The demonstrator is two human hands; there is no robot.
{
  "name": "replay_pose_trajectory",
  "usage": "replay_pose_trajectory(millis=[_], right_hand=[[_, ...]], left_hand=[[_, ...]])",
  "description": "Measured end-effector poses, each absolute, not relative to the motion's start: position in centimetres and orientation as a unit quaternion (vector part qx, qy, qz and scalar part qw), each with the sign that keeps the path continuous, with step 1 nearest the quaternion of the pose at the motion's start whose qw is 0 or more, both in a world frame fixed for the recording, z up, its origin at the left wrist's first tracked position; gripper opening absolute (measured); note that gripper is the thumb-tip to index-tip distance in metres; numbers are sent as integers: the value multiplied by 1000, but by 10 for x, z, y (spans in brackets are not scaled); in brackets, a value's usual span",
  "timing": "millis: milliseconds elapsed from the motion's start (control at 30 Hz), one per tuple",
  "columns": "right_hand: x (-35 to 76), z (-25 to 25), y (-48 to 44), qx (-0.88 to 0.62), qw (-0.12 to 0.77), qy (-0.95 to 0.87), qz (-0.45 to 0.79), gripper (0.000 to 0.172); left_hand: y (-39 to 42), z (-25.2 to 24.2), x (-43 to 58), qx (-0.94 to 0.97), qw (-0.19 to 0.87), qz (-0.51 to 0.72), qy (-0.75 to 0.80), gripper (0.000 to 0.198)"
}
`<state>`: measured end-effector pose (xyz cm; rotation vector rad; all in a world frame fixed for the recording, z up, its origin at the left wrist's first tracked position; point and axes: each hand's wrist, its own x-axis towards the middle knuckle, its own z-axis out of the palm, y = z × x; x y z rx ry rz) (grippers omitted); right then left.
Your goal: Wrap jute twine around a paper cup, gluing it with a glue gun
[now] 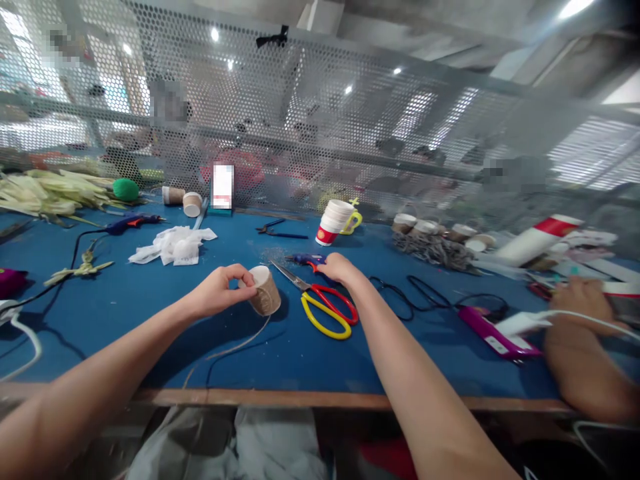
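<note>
The left hand (226, 291) pinches the cup (265, 297), at nine o'clock of the scissors (327, 307), fingers nearly closed. The right hand (340, 268) meets the glue gun (306, 259); its grip I cannot tell. Best pinch lightly, keeping the twine (244, 344) clear.

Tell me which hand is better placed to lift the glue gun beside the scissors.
Probably the right hand: it is at the handle end of the glue gun, while the left hand is farther off, its fingers on the wrapped cup.
</note>
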<state>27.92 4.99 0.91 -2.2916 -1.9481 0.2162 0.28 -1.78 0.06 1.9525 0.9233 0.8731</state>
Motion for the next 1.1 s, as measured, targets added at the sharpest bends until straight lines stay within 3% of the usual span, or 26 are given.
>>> replay_pose_trajectory(millis=[267, 533, 733, 900, 1100], right_hand=[[281, 11, 41, -780, 79, -614, 96, 12], [262, 35, 11, -723, 231, -625, 183, 9], [257, 48, -4, -618, 373, -605, 336, 13], [261, 43, 3, -662, 397, -544, 328, 11], [255, 35, -3, -571, 431, -592, 371, 13]], left_hand=[[-17, 2, 2, 772, 396, 334, 367, 17], [-15, -1, 2, 767, 398, 338, 374, 18], [-15, -1, 2, 747, 395, 360, 395, 18], [-16, 1, 1, 740, 407, 365, 391, 20], [-15, 2, 2, 732, 418, 371, 390, 20]])
